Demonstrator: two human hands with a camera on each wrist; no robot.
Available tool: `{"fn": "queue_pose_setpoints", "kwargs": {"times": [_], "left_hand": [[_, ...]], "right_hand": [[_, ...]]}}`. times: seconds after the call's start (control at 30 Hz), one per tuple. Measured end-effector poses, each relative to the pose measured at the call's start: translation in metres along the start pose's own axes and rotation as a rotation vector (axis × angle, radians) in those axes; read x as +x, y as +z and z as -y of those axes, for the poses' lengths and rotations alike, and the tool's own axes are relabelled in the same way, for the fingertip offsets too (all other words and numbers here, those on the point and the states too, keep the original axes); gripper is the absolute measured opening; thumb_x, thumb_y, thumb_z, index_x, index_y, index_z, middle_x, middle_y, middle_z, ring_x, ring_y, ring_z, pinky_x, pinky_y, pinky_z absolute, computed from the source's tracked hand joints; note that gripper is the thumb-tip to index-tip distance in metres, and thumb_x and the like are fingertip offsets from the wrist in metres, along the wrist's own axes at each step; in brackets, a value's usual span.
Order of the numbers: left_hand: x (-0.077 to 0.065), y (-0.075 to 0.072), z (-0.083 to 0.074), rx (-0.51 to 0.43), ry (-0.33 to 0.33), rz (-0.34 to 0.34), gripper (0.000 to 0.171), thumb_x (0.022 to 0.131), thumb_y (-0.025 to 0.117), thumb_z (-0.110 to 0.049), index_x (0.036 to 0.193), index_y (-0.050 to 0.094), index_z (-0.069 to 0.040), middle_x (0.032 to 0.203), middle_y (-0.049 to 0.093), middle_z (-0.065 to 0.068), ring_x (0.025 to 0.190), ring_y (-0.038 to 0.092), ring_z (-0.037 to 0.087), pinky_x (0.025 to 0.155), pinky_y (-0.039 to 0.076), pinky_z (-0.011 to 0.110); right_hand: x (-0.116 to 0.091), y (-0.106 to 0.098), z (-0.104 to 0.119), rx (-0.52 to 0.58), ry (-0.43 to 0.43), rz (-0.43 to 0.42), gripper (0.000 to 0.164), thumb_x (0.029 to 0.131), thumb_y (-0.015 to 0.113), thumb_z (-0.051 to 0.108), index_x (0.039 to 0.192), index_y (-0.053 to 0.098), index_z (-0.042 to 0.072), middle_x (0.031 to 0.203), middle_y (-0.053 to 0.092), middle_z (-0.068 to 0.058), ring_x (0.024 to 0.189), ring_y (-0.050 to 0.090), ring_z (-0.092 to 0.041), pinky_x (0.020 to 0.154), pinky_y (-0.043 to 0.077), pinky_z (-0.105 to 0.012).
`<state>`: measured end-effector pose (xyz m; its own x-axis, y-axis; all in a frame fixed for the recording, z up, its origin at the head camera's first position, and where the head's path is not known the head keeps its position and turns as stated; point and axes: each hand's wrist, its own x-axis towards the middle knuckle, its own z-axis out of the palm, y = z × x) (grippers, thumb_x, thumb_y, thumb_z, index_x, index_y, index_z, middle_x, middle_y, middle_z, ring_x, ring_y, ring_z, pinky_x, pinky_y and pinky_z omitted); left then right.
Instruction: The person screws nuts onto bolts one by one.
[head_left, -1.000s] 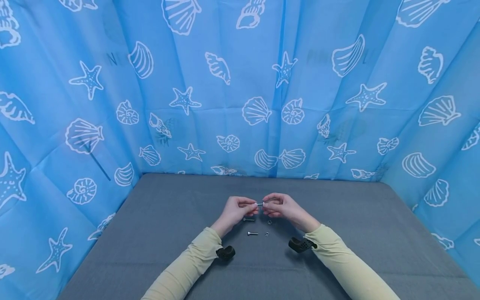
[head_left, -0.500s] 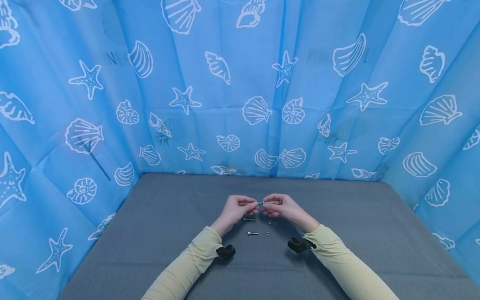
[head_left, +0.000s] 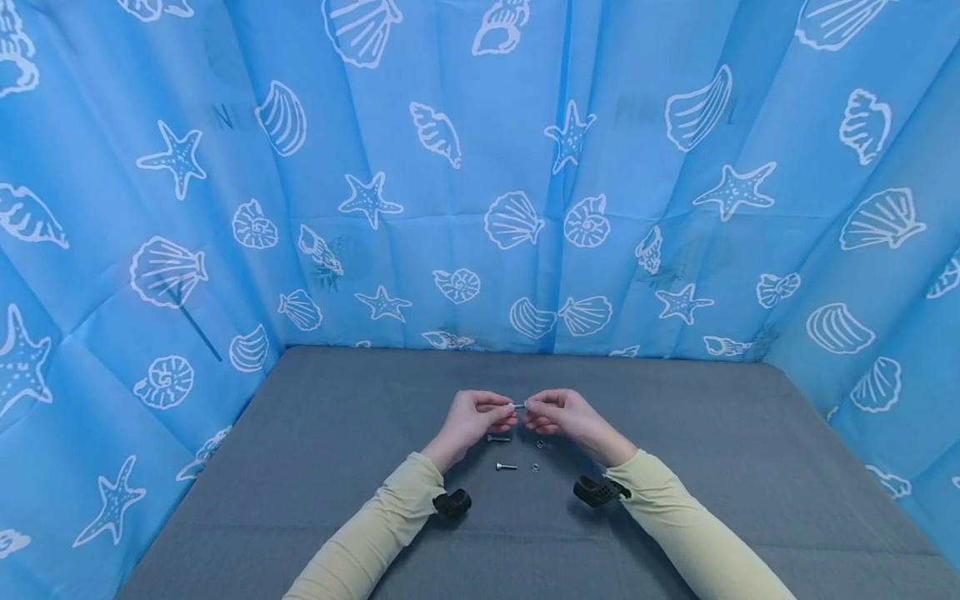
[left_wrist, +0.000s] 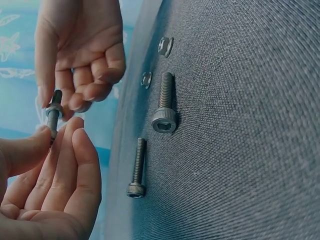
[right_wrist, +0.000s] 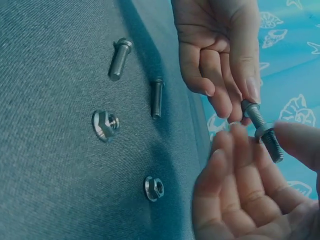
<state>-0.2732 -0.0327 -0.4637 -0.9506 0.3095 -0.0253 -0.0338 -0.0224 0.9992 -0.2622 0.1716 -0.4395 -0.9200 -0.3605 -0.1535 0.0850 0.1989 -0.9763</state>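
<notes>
Over the table, my left hand (head_left: 467,425) pinches a socket-head bolt (right_wrist: 256,115) by its head between thumb and fingertips. A flanged nut (right_wrist: 264,131) sits partway along the bolt's shank, with threaded end sticking out beyond it. My right hand (head_left: 570,421) has its thumb and fingertips on this nut, pinching it. The bolt lies roughly level between the two hands in the head view. Below them on the table are two more socket-head bolts, one nearer (left_wrist: 164,105) and one farther (left_wrist: 137,170).
Two loose flange nuts, one nearer (right_wrist: 104,125) and one farther (right_wrist: 154,188), lie right of the bolts on the grey cloth-covered table (head_left: 360,517). A blue curtain (head_left: 465,208) with white shells surrounds the table's back and sides. Black wrist devices sit under both cuffs.
My right thumb and fingers have shifted slightly around the nut, covering the bolt's end that showed half a second ago. My left hand stays nearly still, holding the bolt.
</notes>
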Motion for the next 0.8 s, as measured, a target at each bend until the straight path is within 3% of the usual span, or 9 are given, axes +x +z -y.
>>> {"fn": "queue_pose_setpoints", "kwargs": {"times": [0.1,0.23,0.47,0.7,0.8], "left_hand": [[0.000,0.000,0.000,0.003,0.008,0.004,0.028,0.090,0.067,-0.008,0.111,0.064,0.011,0.090,0.071,0.014,0.084,0.070,0.023,0.072,0.058,0.033],[0.000,0.000,0.001,0.000,-0.003,0.006,0.029,0.090,0.066,-0.008,0.112,0.064,0.011,0.090,0.072,0.014,0.084,0.070,0.022,0.073,0.058,0.034],[0.000,0.000,0.000,0.004,-0.002,0.008,0.027,0.091,0.065,-0.006,0.111,0.064,0.012,0.093,0.070,0.019,0.086,0.070,0.026,0.076,0.058,0.039],[-0.019,0.005,-0.027,0.019,-0.003,0.017,0.019,0.092,0.061,0.000,0.108,0.066,0.010,0.097,0.068,0.024,0.089,0.069,0.030,0.083,0.054,0.048],[-0.019,0.005,-0.027,0.018,0.002,0.016,0.017,0.092,0.061,0.001,0.106,0.067,0.009,0.096,0.069,0.023,0.089,0.069,0.030,0.083,0.054,0.048]], "right_hand": [[0.000,-0.001,0.000,0.012,0.034,-0.016,0.043,0.097,0.058,0.027,0.121,0.054,-0.009,0.104,0.066,-0.021,0.091,0.066,-0.026,0.084,0.055,-0.040],[0.000,-0.002,-0.001,0.029,0.015,-0.005,0.042,0.097,0.059,0.020,0.126,0.048,-0.008,0.109,0.064,-0.024,0.093,0.065,-0.024,0.086,0.054,-0.042],[-0.001,-0.001,0.000,0.012,0.029,0.003,0.042,0.098,0.057,0.024,0.122,0.052,-0.011,0.107,0.065,-0.023,0.095,0.064,-0.028,0.087,0.053,-0.044],[-0.004,0.001,0.005,0.011,-0.012,0.008,0.038,0.098,0.058,0.018,0.122,0.051,-0.010,0.110,0.063,-0.026,0.096,0.064,-0.029,0.087,0.053,-0.044],[-0.003,-0.001,0.001,0.001,0.007,0.001,0.040,0.098,0.057,0.024,0.120,0.055,-0.009,0.107,0.064,-0.024,0.094,0.065,-0.026,0.086,0.054,-0.042]]}}
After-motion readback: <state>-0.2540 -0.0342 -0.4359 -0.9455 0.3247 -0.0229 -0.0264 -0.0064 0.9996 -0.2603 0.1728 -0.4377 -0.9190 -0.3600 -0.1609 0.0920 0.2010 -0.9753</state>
